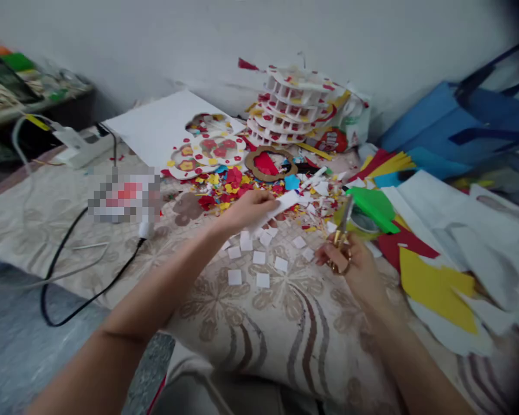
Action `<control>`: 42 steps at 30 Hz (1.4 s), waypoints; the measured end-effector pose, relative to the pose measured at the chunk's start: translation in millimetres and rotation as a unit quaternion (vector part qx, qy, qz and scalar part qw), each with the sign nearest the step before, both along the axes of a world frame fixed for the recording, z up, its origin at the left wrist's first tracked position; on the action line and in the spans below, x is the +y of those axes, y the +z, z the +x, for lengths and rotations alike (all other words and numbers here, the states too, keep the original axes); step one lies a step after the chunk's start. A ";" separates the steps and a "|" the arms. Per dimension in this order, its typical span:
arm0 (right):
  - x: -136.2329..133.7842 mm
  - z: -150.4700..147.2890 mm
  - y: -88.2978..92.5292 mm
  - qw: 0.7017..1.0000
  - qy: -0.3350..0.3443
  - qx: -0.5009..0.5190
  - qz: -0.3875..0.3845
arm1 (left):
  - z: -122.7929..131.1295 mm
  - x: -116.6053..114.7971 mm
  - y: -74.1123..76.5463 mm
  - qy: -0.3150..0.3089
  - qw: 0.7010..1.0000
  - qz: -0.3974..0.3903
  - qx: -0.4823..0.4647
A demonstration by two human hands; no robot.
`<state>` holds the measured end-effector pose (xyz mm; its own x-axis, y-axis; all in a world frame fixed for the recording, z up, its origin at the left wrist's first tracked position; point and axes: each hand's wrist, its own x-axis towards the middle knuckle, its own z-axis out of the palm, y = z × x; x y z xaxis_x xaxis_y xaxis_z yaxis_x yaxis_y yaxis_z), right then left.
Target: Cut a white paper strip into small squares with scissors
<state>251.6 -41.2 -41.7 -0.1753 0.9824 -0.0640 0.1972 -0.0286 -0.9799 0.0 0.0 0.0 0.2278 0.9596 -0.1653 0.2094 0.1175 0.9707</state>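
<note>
My left hand (253, 208) pinches a narrow white paper strip (288, 200) above the scraps in the middle of the table. In my right hand (350, 256) is a pair of gold-handled scissors (341, 235), its blades pointing up and away from me. The fingers are in the handle loops. Several small white paper squares (259, 257) lie on the patterned tablecloth (225, 323) between and below my hands. Just beyond the scissors stands a roll of tape (363, 221), partly covered by a green sheet (371, 206).
A tiered white paper lantern (285, 106) with red and yellow decorations stands against the wall. Colourful scraps (233, 184) and a brown scalloped ring (271, 163) lie before it. Coloured sheets (436, 282) and a blue bag (462, 127) are on the right, a black cable (64, 248) on the left.
</note>
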 end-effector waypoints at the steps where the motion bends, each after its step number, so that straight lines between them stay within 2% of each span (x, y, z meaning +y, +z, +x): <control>1: 0.5 3.4 -2.7 0.999 0.040 -0.019 -0.020 | -5.1 1.4 -1.7 0.005 1.000 -0.024 -0.016; 3: 1.4 7.5 -8.3 0.993 0.101 -0.042 -0.041 | -12.3 2.4 -6.4 -0.013 0.998 -0.048 -0.039; 4: 1.8 8.1 -10.5 0.993 0.104 -0.046 -0.033 | -14.3 1.9 -8.5 -0.030 0.997 -0.058 -0.042; 8: 3.7 4.1 -11.0 0.999 -0.003 0.001 0.038 | -15.8 -3.1 -9.7 -0.053 0.993 -0.094 -0.040; 13: 0.8 -4.6 -4.6 0.998 0.055 0.033 -0.014 | -12.3 -7.6 -6.2 -0.050 0.993 -0.104 -0.033; 17: -8.1 -10.7 -3.9 0.998 0.049 0.023 -0.020 | -7.1 -11.4 -8.9 -0.083 0.992 -0.088 -0.020; 21: -19.4 -12.5 -2.0 0.994 0.106 0.003 0.010 | -3.3 -14.3 -12.7 -0.091 0.994 -0.062 -0.009; 26: -28.6 -12.4 0.9 0.988 0.147 -0.044 -0.013 | -1.1 -14.8 -19.2 -0.074 0.992 -0.063 -0.081; 34: -30.6 -12.5 1.1 0.992 0.123 -0.035 -0.022 | 4.2 -17.4 -16.2 -0.039 0.991 -0.062 -0.110; 42: -33.8 -20.0 6.1 0.985 0.149 0.016 -0.086 | 6.0 -21.8 -13.7 -0.085 0.992 -0.037 -0.087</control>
<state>231.6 -75.0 -35.6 -0.4588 0.8621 -0.2153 0.1912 -0.1409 -0.9714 6.0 -21.8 -13.7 0.4158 0.8920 -0.1775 0.0614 0.1672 0.9840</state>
